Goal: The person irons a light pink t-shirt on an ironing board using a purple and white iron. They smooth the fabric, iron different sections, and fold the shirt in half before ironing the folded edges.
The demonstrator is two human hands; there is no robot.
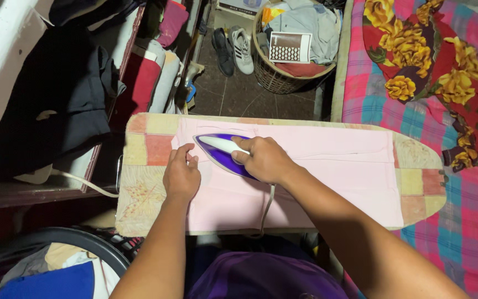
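Bed point(471, 221), right side of frame: checked cover, with a red flowered cloth point(432, 61) lying on it at upper right. Ironing board point(139, 205), centre of frame: patchwork cover, carrying a pink cloth point(327, 171) spread flat along most of its length. Wicker basket point(275, 77), top centre: holds clothes; a pair of shoes point(233, 50) stands just beside it on the floor.

Iron point(222, 152), purple and white, rests on the left part of the pink cloth, tip toward upper left. Right hand point(264, 159): grip closed on the iron's handle. Left hand point(182, 176): open, palm flat on the cloth just beside the iron.

Judgement: pressing is under way at the cloth's left end. The next stroke calls for the flat hand to stay clear of the iron's path.
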